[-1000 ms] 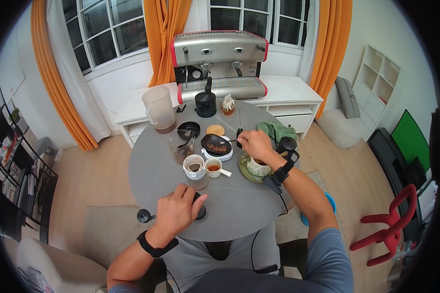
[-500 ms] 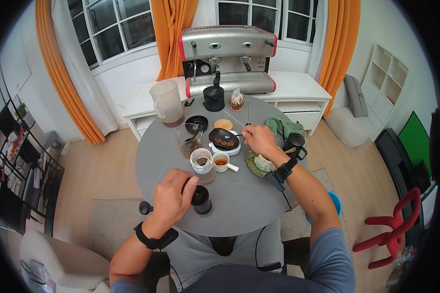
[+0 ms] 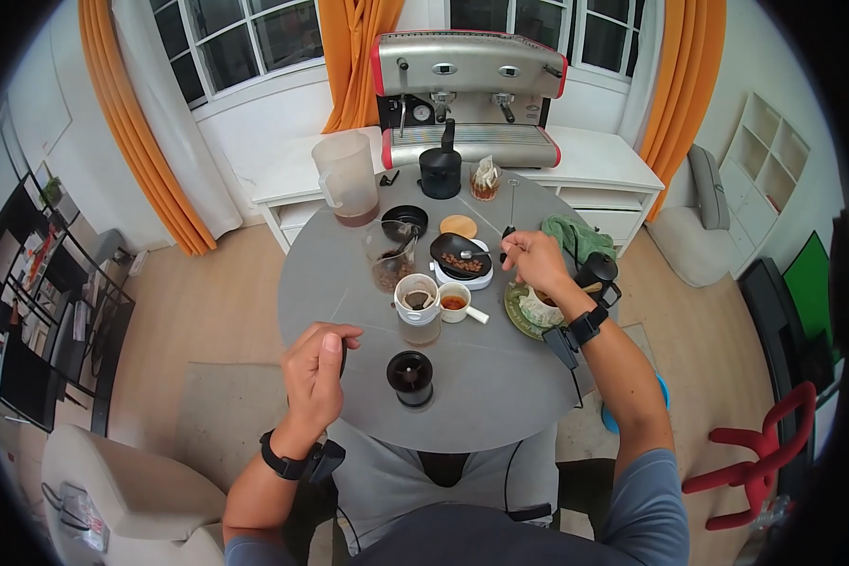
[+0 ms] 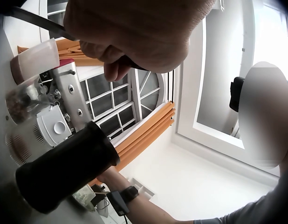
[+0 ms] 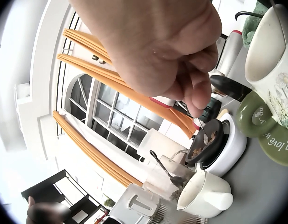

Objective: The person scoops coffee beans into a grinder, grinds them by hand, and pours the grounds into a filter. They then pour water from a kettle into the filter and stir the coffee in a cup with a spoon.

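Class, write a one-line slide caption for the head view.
Right hand with a spoon at a dish of beans; left hand beside an open grinder.

The canister stands nearest the front edge of the surface. Behind it: filter vessel, with the handled cup at right. Behind the cup: scale, with beans in the dish.

A black cylindrical grinder body stands upright and open-topped on the gray surface. Its metal-armed crank, mostly hidden, is gripped in the left hand. The right hand pinches a slim metal spoon over brown beans in a shallow black dish.
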### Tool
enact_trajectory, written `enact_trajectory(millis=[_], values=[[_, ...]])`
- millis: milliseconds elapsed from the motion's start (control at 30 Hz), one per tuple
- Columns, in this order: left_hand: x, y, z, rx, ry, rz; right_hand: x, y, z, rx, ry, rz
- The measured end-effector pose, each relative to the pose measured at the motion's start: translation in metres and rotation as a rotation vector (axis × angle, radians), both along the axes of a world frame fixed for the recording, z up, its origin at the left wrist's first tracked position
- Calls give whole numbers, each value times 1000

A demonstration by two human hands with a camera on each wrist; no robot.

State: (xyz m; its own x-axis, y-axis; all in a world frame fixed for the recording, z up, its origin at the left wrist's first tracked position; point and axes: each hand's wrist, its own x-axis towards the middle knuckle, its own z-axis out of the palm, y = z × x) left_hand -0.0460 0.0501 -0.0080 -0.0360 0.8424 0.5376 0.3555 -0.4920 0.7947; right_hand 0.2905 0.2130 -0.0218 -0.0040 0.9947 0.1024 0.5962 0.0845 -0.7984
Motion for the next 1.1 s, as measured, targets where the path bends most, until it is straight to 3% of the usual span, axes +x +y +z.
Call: enact_trajectory(millis=[100,233,333,533,667,767,833,933,1100], values=[[0,-1,3,60,29,-25,0,-4,2,75,-31,3],[0,1,5,106,83,-37,2,-3,2,-20,-64,19],[0,6,0,174,98,-53,2,-9,12,-6,76,-43],[1,12,0,185,156,-23,2,-62,46,16,489,120],[0,15,4,194,205,-10,-8,-114,59,33,513,206],[-2,21,-1,206,206,-16,-8,-135,52,151,343,278],[-2,26,-4,224,200,-25,-6,-139,44,513,68,485],[2,27,-4,220,210,-29,-8,-145,43,627,-100,638],[6,27,0,196,260,-9,-17,-144,34,671,-165,743]])
